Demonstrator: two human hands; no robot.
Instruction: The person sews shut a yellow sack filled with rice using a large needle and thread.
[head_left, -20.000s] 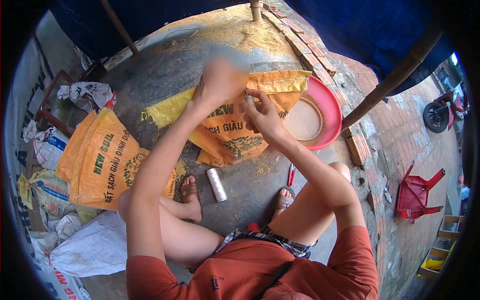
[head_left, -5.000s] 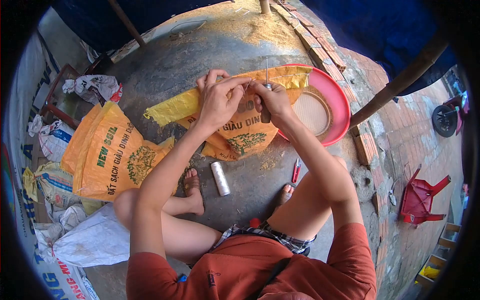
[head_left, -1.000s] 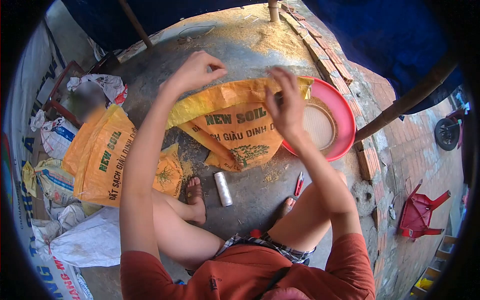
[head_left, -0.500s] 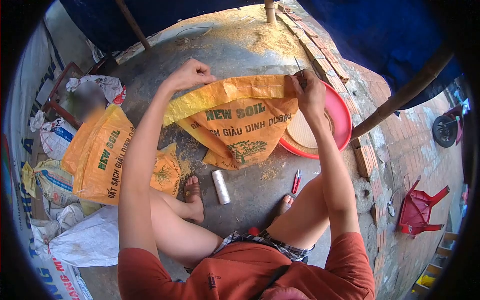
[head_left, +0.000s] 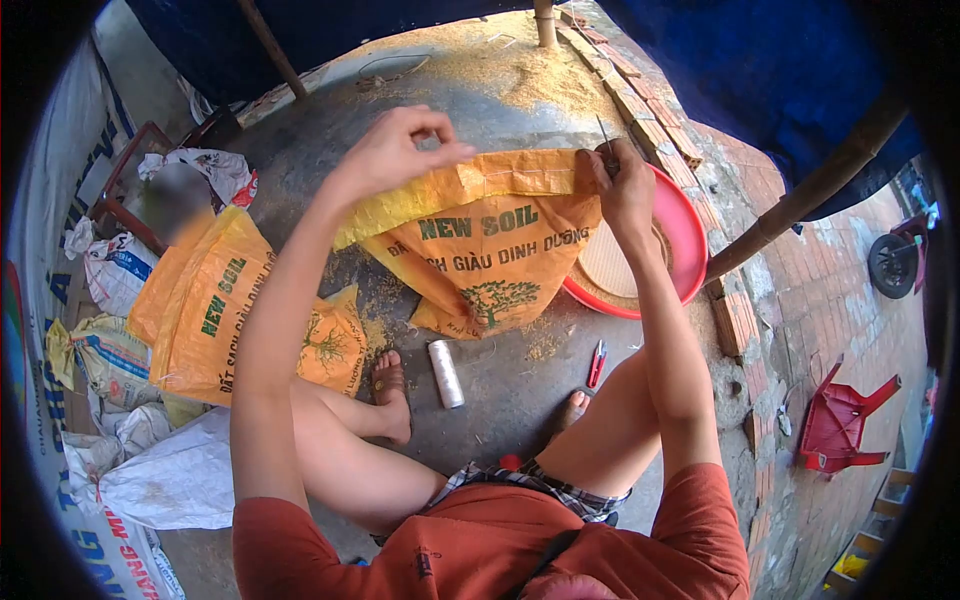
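Observation:
An orange woven sack (head_left: 500,235) printed "NEW SOIL" hangs in front of me, its yellow-lined top edge folded over. White stitches run along that fold. My right hand (head_left: 622,180) grips the sack's top right corner, and a thin metal needle-like spike (head_left: 603,130) sticks up from its fingers. Over the top left edge, my left hand (head_left: 400,150) is raised with curled fingers and a thumb tip near the fold; whatever it pinches is too fine to see. A white thread spool (head_left: 446,374) and red thread snips (head_left: 597,363) lie on the floor between my feet.
A red round tray (head_left: 690,240) with a pale disc and grain sits behind the sack. Filled orange sacks (head_left: 205,310) and white bags (head_left: 180,475) crowd the left. A bamboo pole (head_left: 810,185), bricks (head_left: 735,320) and a tipped red stool (head_left: 840,420) are at right.
My left hand has risen slightly and moved right along the sack's top edge, toward the camera. My right hand still grips the corner, and the sack has barely shifted.

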